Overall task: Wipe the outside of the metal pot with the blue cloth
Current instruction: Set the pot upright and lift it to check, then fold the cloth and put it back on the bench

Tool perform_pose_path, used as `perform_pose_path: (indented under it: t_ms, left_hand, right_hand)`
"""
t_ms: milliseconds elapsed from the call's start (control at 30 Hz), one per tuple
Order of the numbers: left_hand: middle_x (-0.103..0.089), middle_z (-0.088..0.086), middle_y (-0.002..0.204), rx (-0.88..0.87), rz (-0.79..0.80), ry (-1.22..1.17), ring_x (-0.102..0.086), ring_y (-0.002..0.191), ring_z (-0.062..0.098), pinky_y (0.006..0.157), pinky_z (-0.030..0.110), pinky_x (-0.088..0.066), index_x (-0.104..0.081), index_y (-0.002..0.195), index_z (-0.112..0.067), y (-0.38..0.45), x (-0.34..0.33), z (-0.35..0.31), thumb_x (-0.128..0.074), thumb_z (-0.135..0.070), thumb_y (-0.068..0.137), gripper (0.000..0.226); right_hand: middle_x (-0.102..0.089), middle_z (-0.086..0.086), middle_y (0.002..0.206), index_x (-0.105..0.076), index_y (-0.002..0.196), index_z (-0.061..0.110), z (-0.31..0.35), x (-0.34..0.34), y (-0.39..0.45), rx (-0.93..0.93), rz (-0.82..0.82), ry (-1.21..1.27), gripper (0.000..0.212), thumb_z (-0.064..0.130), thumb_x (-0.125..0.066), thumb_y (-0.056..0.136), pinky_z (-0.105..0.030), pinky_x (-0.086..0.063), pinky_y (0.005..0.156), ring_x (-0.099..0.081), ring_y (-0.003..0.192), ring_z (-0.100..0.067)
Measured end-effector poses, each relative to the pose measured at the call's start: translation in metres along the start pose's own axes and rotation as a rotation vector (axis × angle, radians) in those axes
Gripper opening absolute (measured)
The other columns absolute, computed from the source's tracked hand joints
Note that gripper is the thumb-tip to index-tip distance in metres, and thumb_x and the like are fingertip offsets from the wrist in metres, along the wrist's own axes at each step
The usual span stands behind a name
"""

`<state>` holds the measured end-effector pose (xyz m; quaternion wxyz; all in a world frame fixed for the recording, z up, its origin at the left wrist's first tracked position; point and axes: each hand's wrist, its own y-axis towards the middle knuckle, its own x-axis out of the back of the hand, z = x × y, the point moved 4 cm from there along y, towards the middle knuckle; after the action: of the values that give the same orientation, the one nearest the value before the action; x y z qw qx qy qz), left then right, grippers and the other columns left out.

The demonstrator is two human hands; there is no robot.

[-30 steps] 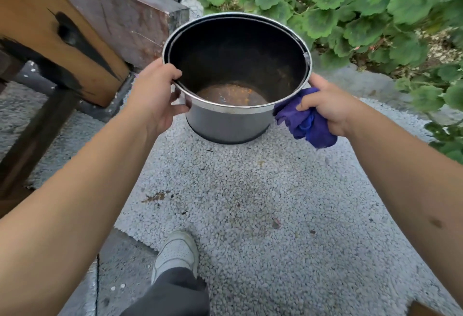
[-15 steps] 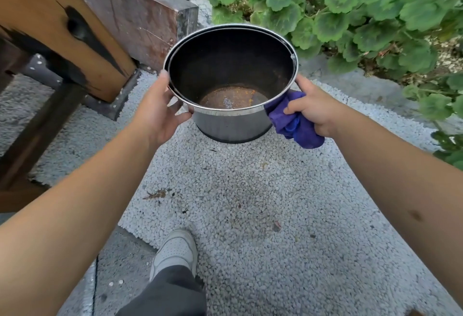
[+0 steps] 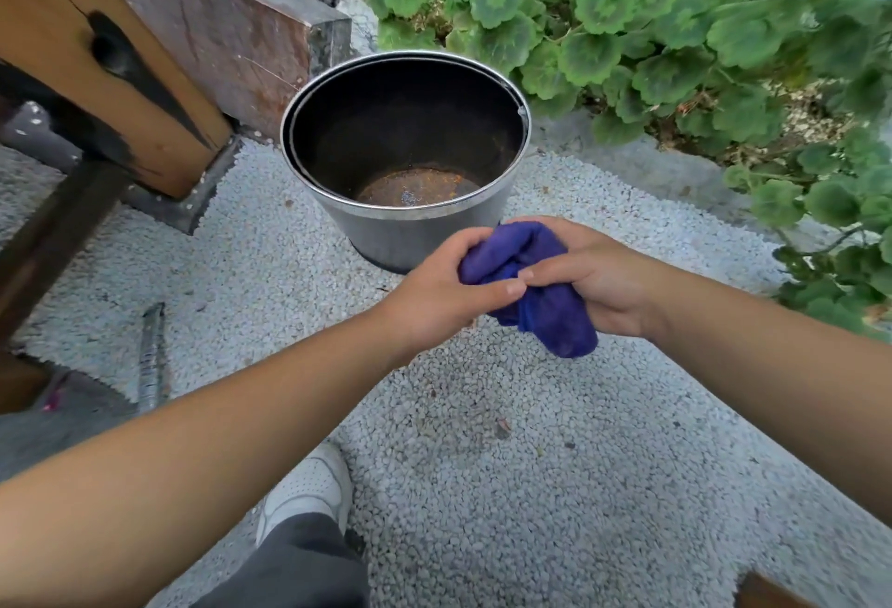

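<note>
The metal pot [image 3: 410, 163] stands upright on a ground of pale gravel [image 3: 531, 462], its open mouth showing a dark interior and a rusty, wet-looking bottom. No hand touches it. Just in front of the pot, both hands meet on the blue cloth [image 3: 536, 289], which is bunched into a wad: the left hand [image 3: 444, 289] pinches its near edge between thumb and fingers, while the right hand [image 3: 598, 279] is clenched around the bulk of it, a loose end hanging below the fist. Behind the pot to the left rises a heavy wooden beam [image 3: 145, 76] with a dark knot and scorched-looking streaks, and to the right spreads a bed of round-leaved green plants [image 3: 675, 28]. A white shoe [image 3: 309, 487] and a grey trouser leg [image 3: 289, 564] show at the bottom of the view.
</note>
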<state>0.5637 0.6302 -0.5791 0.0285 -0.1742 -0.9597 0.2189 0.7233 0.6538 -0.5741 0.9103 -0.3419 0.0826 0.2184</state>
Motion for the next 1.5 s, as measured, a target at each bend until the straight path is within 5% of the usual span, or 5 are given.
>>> perform_pose_path:
  t_ms: [167,333,500,800,1500]
  left_hand:
    - [-0.07,0.002,0.078,-0.097,-0.151,0.427,-0.059,0.07,0.01,0.068,0.03,-0.05,-0.071,0.089,-0.019,0.012,0.027,-0.009,-0.07,-0.017,0.085,0.005]
    - [-0.06,-0.004,0.088,-0.281,-0.095,0.75,-0.056,0.092,0.007,0.084,0.027,-0.044,-0.075,0.086,-0.025,0.008,0.027,-0.043,-0.072,-0.024,0.082,0.005]
    - [-0.063,-0.009,0.064,-0.398,0.062,0.913,-0.054,0.059,-0.001,0.053,0.015,-0.037,-0.072,0.083,-0.027,-0.001,0.008,-0.105,-0.069,-0.036,0.08,0.009]
    - [-0.065,-0.01,0.068,-0.373,0.012,0.707,-0.051,0.059,-0.001,0.056,0.021,-0.041,-0.064,0.074,-0.021,-0.019,0.016,-0.21,-0.077,-0.019,0.081,0.015]
    - [-0.067,-0.007,0.072,-0.023,-0.744,-0.308,-0.06,0.057,0.008,0.044,0.025,-0.046,-0.067,0.08,-0.036,-0.408,0.016,-0.379,-0.067,-0.029,0.078,0.007]
  right_hand:
    - [-0.072,0.001,0.105,-0.066,0.12,0.024,0.025,0.007,-0.018,0.203,-0.057,-1.023,0.04,0.004,-0.062,0.086,-0.024,-0.047,0.088,-0.065,0.098,-0.013]
    - [-0.068,0.018,0.082,-0.063,0.095,0.044,0.038,0.014,-0.033,0.19,-0.043,-1.321,0.035,0.012,-0.061,0.08,-0.022,-0.047,0.068,-0.061,0.081,-0.004]
    - [-0.068,0.027,0.075,-0.065,0.095,0.047,0.051,0.018,-0.039,0.233,-0.024,-1.101,0.015,0.043,-0.072,0.082,-0.016,-0.043,0.062,-0.062,0.074,0.01]
    - [-0.068,0.004,0.079,-0.069,0.088,0.014,0.103,0.011,-0.079,0.224,0.061,-0.667,0.017,0.023,-0.069,0.073,-0.025,-0.048,0.065,-0.061,0.071,-0.01]
    - [-0.072,-0.018,0.106,-0.061,0.122,0.004,0.294,-0.201,-0.327,0.043,0.079,0.135,0.053,0.006,-0.071,0.07,-0.041,-0.059,0.071,-0.071,0.087,-0.029]
